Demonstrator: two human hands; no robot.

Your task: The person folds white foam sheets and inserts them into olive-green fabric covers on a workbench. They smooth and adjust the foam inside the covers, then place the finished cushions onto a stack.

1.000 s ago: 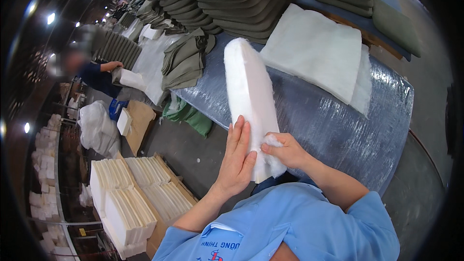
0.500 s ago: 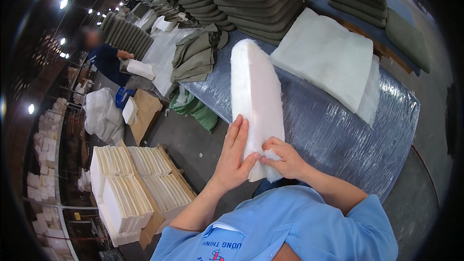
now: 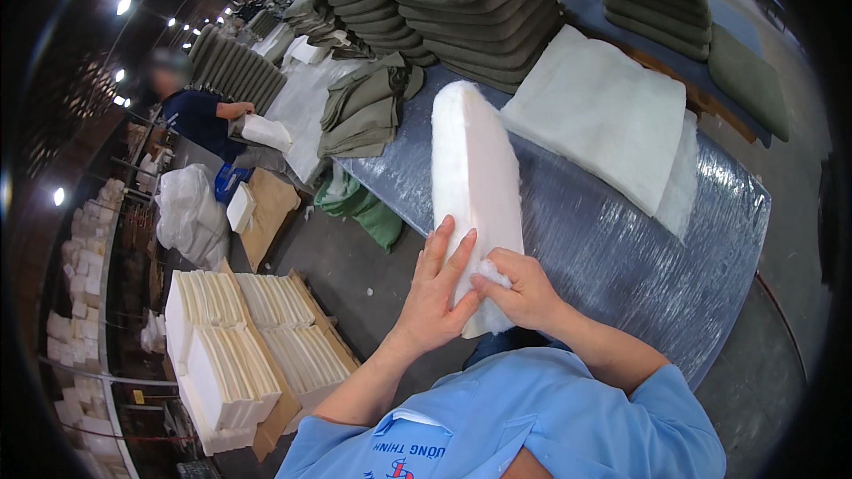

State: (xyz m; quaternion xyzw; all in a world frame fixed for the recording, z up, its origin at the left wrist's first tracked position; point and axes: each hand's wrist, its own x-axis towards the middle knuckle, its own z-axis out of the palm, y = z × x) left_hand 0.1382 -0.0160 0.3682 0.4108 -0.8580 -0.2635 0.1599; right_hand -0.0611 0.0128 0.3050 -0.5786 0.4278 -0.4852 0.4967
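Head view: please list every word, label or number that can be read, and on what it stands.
Blue shirt: upside-down dark blue lettering with a red-and-blue emblem; wording not transcribed.
Co-worker's dark shirt: any marking is too small to read.
Yellow tag: also too small.

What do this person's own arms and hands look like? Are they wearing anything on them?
The left grip and right grip are bare hands, with no gloves. The forearms are bare too: no watch or bracelet shows. Short light-blue cloth sleeves end near the elbows. They belong to a light-blue cloth shirt with dark-blue lettering on it.
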